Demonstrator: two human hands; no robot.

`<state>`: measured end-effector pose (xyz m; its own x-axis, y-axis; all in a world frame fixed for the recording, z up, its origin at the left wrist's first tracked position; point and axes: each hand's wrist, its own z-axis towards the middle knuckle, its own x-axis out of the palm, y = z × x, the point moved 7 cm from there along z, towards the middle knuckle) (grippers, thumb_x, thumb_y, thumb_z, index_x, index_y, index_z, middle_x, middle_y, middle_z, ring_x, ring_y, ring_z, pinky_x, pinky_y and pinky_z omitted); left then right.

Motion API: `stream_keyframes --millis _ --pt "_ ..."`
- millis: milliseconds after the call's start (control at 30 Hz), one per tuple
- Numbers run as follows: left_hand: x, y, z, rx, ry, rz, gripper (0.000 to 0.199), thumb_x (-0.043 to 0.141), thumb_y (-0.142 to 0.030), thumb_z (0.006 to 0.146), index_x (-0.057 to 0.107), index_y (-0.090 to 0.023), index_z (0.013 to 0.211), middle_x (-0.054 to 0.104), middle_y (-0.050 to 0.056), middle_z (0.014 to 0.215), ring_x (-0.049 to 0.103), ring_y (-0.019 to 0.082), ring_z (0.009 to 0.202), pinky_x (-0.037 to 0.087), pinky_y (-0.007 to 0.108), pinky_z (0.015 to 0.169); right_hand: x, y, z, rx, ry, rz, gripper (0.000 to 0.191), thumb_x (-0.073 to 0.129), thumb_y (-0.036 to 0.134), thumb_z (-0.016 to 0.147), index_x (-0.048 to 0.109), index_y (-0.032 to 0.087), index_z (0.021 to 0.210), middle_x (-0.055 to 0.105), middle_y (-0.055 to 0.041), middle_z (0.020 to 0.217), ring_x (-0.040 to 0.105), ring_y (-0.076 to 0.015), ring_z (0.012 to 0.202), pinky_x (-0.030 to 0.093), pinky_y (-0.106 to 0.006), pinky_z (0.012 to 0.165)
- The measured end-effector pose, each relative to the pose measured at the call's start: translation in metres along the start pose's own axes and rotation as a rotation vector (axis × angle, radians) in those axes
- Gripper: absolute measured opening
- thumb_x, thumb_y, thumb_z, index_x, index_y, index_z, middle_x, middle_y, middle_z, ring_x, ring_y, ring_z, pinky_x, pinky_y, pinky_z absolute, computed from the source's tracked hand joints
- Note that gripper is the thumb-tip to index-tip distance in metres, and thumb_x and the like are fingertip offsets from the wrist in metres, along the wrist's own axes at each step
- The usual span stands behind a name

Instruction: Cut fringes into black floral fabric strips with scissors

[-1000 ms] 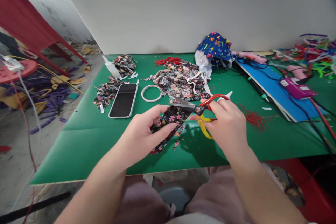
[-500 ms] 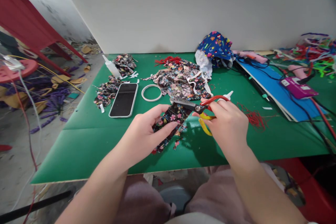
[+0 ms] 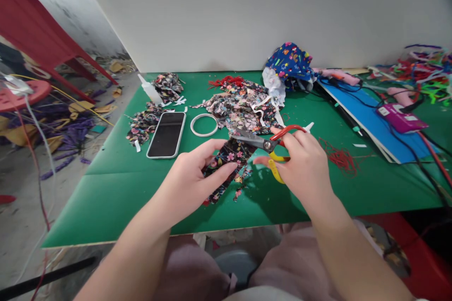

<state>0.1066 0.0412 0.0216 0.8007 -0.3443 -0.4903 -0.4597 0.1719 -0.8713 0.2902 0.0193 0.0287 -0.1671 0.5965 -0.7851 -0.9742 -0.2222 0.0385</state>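
Note:
My left hand (image 3: 197,178) pinches a strip of black floral fabric (image 3: 231,156) between thumb and fingers, above the front of the green table. My right hand (image 3: 303,164) grips scissors (image 3: 270,146) with red and yellow handles. Their grey blades lie across the upper end of the strip, and the exact contact with the cloth is hard to make out. Behind the blades is a crumpled pile of floral cloth (image 3: 236,108), with white strips on its right side. Small floral scraps (image 3: 243,176) lie just right of the held strip.
Left of the pile are a white tape ring (image 3: 204,125), a phone (image 3: 166,135), a white nozzle bottle (image 3: 151,90) and floral bundles (image 3: 144,120). Rightward lie red threads (image 3: 341,157), a blue folder (image 3: 370,117), pink glue guns (image 3: 341,76) with cables and a purple box (image 3: 402,117).
My right hand has shifted slightly left, and its thumb has moved away from the yellow handle loop. My left hand and the fabric strip have barely moved.

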Motion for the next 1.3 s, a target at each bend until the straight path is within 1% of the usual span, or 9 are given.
stream_keyframes --millis 133,267,367,467,567,700,833,1133,1300 --pt "0.0 0.001 -0.002 -0.005 0.0 0.021 0.031 0.061 -0.042 0.081 0.057 -0.024 0.107 0.068 -0.002 0.077 0.063 0.014 0.063 0.049 0.021 0.054 -0.001 0.001 0.0 0.008 -0.005 -0.039 0.051 0.054 0.06 0.078 0.064 0.012 0.094 0.056 -0.0067 0.073 0.052 -0.0226 0.075 0.041 -0.032 0.068" --pt "0.0 0.001 -0.002 -0.008 -0.005 0.017 0.031 0.06 -0.042 0.081 0.057 -0.024 0.106 0.068 -0.003 0.076 0.063 0.013 0.061 0.048 0.02 0.053 0.002 0.0 -0.002 0.01 0.021 -0.043 0.051 0.053 0.055 0.081 0.061 0.013 0.108 0.055 -0.0071 0.077 0.051 -0.0236 0.078 0.042 -0.034 0.069" --pt "0.0 0.0 -0.001 -0.009 -0.017 0.02 0.03 0.06 -0.041 0.081 0.058 -0.023 0.106 0.068 -0.002 0.076 0.062 0.013 0.06 0.048 0.02 0.053 0.007 -0.001 -0.003 0.017 0.072 -0.047 0.048 0.056 0.046 0.082 0.057 0.014 0.117 0.055 -0.0073 0.078 0.05 -0.0245 0.079 0.042 -0.035 0.071" --pt "0.0 0.0 0.0 -0.008 -0.019 0.016 0.031 0.06 -0.041 0.081 0.059 -0.023 0.106 0.068 -0.002 0.08 0.063 0.013 0.062 0.049 0.02 0.054 0.009 -0.001 -0.003 0.022 0.121 -0.046 0.046 0.061 0.034 0.08 0.055 0.013 0.12 0.055 -0.0068 0.079 0.05 -0.0249 0.079 0.043 -0.035 0.07" --pt "0.0 0.001 0.0 -0.013 -0.013 0.01 0.031 0.06 -0.041 0.081 0.059 -0.023 0.106 0.068 -0.001 0.081 0.063 0.014 0.063 0.05 0.021 0.056 0.009 0.0 -0.003 0.028 0.137 -0.042 0.043 0.063 0.029 0.079 0.057 0.013 0.119 0.055 -0.0064 0.079 0.051 -0.0251 0.079 0.044 -0.034 0.07" --pt "0.001 0.002 0.0 -0.019 -0.004 0.011 0.03 0.06 -0.041 0.082 0.059 -0.024 0.106 0.068 -0.001 0.08 0.064 0.014 0.065 0.05 0.022 0.057 0.01 0.0 -0.004 0.042 0.132 -0.027 0.042 0.06 0.029 0.081 0.056 0.014 0.121 0.056 -0.0056 0.079 0.053 -0.024 0.079 0.044 -0.033 0.069" --pt "0.002 0.002 0.0 -0.021 -0.006 -0.021 0.031 0.06 -0.04 0.081 0.06 -0.022 0.106 0.069 0.0 0.082 0.064 0.015 0.065 0.051 0.023 0.058 0.011 -0.001 -0.006 0.062 0.112 -0.028 0.039 0.057 0.028 0.083 0.058 0.017 0.12 0.057 -0.0047 0.077 0.054 -0.0223 0.077 0.042 -0.032 0.066" --pt "0.004 0.003 0.001 -0.024 0.005 -0.067 0.027 0.061 -0.039 0.081 0.059 -0.023 0.104 0.068 -0.002 0.083 0.064 0.013 0.067 0.051 0.021 0.06 0.013 -0.001 -0.007 0.075 0.079 -0.064 0.036 0.063 0.028 0.08 0.062 0.018 0.114 0.059 -0.0034 0.078 0.053 -0.0207 0.075 0.039 -0.03 0.063" --pt "0.003 0.004 0.001 -0.034 0.002 -0.057 0.029 0.06 -0.039 0.082 0.059 -0.023 0.105 0.068 -0.001 0.084 0.064 0.014 0.069 0.051 0.022 0.061 0.013 0.0 -0.007 0.085 0.107 -0.116 0.031 0.058 0.03 0.083 0.063 0.018 0.112 0.061 -0.0026 0.074 0.053 -0.0204 0.074 0.034 -0.03 0.061"
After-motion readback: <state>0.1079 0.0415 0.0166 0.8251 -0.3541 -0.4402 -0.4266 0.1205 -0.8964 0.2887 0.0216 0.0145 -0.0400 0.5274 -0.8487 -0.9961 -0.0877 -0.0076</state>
